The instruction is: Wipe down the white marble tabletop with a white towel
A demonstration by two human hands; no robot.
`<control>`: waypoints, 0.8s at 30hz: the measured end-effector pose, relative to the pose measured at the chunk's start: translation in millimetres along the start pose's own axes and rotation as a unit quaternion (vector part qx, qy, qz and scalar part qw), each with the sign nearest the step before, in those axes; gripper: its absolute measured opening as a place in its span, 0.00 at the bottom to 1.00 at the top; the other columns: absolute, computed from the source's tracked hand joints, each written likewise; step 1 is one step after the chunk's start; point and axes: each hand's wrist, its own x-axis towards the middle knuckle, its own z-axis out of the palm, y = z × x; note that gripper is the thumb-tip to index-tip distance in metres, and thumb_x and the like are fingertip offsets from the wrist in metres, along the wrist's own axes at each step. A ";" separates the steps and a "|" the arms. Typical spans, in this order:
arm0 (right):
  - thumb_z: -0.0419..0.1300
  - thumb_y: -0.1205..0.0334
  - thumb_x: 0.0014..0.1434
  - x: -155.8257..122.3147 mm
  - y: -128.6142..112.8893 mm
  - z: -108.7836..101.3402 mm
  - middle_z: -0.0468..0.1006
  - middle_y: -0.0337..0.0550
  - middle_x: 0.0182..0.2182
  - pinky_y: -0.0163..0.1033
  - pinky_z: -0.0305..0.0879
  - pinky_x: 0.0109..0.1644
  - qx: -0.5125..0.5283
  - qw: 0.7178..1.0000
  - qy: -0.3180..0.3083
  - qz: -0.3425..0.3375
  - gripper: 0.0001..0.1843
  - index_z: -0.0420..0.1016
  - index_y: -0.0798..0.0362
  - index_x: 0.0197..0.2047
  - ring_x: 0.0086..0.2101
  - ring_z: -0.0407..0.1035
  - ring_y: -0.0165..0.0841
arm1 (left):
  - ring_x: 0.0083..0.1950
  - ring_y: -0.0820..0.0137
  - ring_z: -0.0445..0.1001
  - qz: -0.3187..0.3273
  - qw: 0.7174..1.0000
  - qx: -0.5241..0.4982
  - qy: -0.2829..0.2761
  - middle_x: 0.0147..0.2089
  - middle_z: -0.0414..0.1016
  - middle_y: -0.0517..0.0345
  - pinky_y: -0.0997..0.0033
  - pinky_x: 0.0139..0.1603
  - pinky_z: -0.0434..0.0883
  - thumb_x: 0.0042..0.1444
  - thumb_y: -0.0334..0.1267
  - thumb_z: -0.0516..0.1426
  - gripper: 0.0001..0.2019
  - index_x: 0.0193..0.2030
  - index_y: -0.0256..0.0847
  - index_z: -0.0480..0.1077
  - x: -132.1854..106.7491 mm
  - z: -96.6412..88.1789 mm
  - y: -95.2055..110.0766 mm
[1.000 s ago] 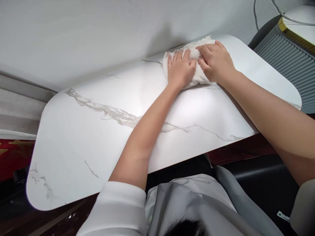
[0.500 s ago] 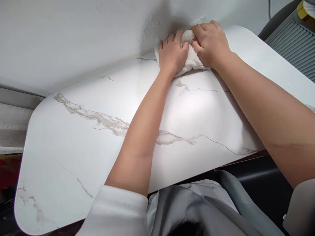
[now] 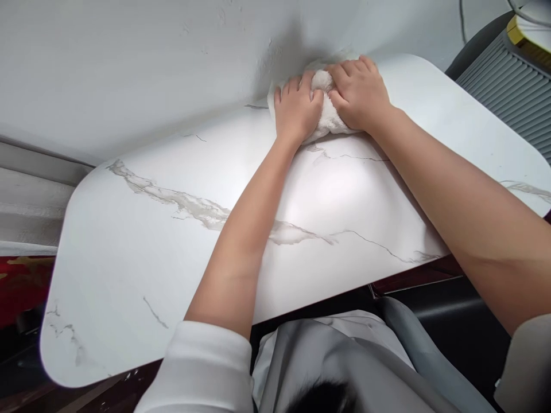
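Observation:
A white fluffy cloth [image 3: 328, 117] is bunched up at the far edge of the white marble-patterned tabletop [image 3: 142, 246], right against the wall. My left hand [image 3: 296, 110] presses on its left part with fingers curled over it. My right hand [image 3: 359, 93] grips its right part, fingers bent into the fabric. Both hands touch each other over the cloth, and most of the cloth is hidden beneath them.
A white wall [image 3: 150, 63] runs along the table's far edge. A grey ribbed appliance [image 3: 512, 86] stands at the right. Grey clothing [image 3: 344, 355] lies below the near table edge. Red patterned floor [image 3: 21, 281] shows at the left.
The cloth, spread flatter a second ago, has been pushed toward the wall and gathered into a tighter bundle. Both hands moved with it and closed more around it.

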 end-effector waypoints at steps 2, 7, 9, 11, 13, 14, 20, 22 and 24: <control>0.31 0.45 0.60 -6.7 -6.3 -0.2 0.64 0.47 0.63 0.48 0.39 0.72 0.006 1.000 -0.002 -0.015 0.42 0.58 0.56 0.70 0.60 0.55 0.43 | 0.70 0.63 0.58 -0.003 1.000 0.021 0.006 0.66 0.66 0.63 0.58 0.76 0.48 0.60 0.41 0.41 0.27 0.66 0.54 0.62 -12.7 -3.8 -0.8; 0.37 0.58 0.63 -31.7 -18.6 -2.4 0.63 0.52 0.64 0.52 0.37 0.70 0.008 0.999 -0.007 -0.039 0.34 0.57 0.62 0.69 0.63 0.54 0.41 | 0.73 0.62 0.54 -0.024 1.000 0.014 0.014 0.69 0.64 0.60 0.56 0.77 0.44 0.65 0.36 0.45 0.24 0.66 0.51 0.63 -46.0 -9.3 4.0; 0.37 0.59 0.66 -47.2 -20.0 -3.8 0.62 0.54 0.64 0.53 0.38 0.69 0.007 0.999 -0.006 -0.045 0.32 0.56 0.62 0.69 0.63 0.54 0.42 | 0.74 0.62 0.53 -0.021 1.000 0.019 0.007 0.70 0.62 0.55 0.55 0.76 0.44 0.66 0.34 0.46 0.23 0.67 0.46 0.62 -61.0 -11.9 8.8; 0.36 0.58 0.68 -66.6 -20.8 -7.0 0.62 0.55 0.64 0.55 0.39 0.69 0.009 0.998 0.007 -0.061 0.31 0.57 0.60 0.69 0.63 0.54 0.43 | 0.75 0.63 0.52 -0.013 1.000 0.026 -0.008 0.71 0.61 0.53 0.55 0.76 0.43 0.67 0.34 0.47 0.23 0.68 0.46 0.62 -77.4 -15.0 14.1; 0.36 0.58 0.68 -89.0 -22.7 -13.0 0.63 0.56 0.64 0.56 0.41 0.69 0.008 0.997 0.017 -0.074 0.31 0.57 0.60 0.68 0.63 0.55 0.44 | 0.75 0.63 0.52 0.004 0.999 0.027 -0.020 0.71 0.60 0.53 0.54 0.76 0.43 0.68 0.35 0.47 0.22 0.68 0.46 0.61 -94.8 -18.2 19.2; 0.37 0.58 0.68 -100.9 -24.5 -17.0 0.63 0.57 0.64 0.56 0.41 0.69 0.005 0.997 0.021 -0.078 0.31 0.57 0.61 0.68 0.63 0.55 0.45 | 0.75 0.63 0.51 0.015 0.999 0.026 -0.025 0.71 0.60 0.54 0.53 0.75 0.43 0.68 0.35 0.47 0.22 0.68 0.47 0.61 -103.7 -19.5 21.6; 0.39 0.58 0.67 -165.1 -39.5 -41.4 0.63 0.60 0.63 0.57 0.43 0.70 -0.027 0.997 0.014 -0.072 0.32 0.58 0.67 0.67 0.63 0.55 0.48 | 0.75 0.61 0.51 0.062 0.996 0.047 -0.048 0.72 0.58 0.48 0.52 0.76 0.44 0.69 0.36 0.47 0.23 0.69 0.41 0.59 -155.6 -26.2 35.0; 0.39 0.57 0.67 -181.6 -42.2 -45.4 0.63 0.59 0.62 0.57 0.44 0.70 -0.028 0.996 0.022 -0.078 0.31 0.58 0.65 0.67 0.63 0.56 0.48 | 0.75 0.61 0.51 0.071 0.995 0.054 -0.051 0.72 0.57 0.47 0.51 0.76 0.43 0.69 0.36 0.47 0.23 0.69 0.39 0.58 -171.5 -29.2 39.2; 0.39 0.57 0.67 -195.8 -43.9 -47.6 0.63 0.59 0.62 0.59 0.45 0.69 -0.020 0.995 0.032 -0.087 0.30 0.58 0.63 0.67 0.63 0.56 0.48 | 0.75 0.60 0.51 0.078 0.994 0.059 -0.055 0.73 0.57 0.46 0.51 0.76 0.43 0.69 0.37 0.46 0.24 0.70 0.37 0.58 -185.8 -32.5 42.6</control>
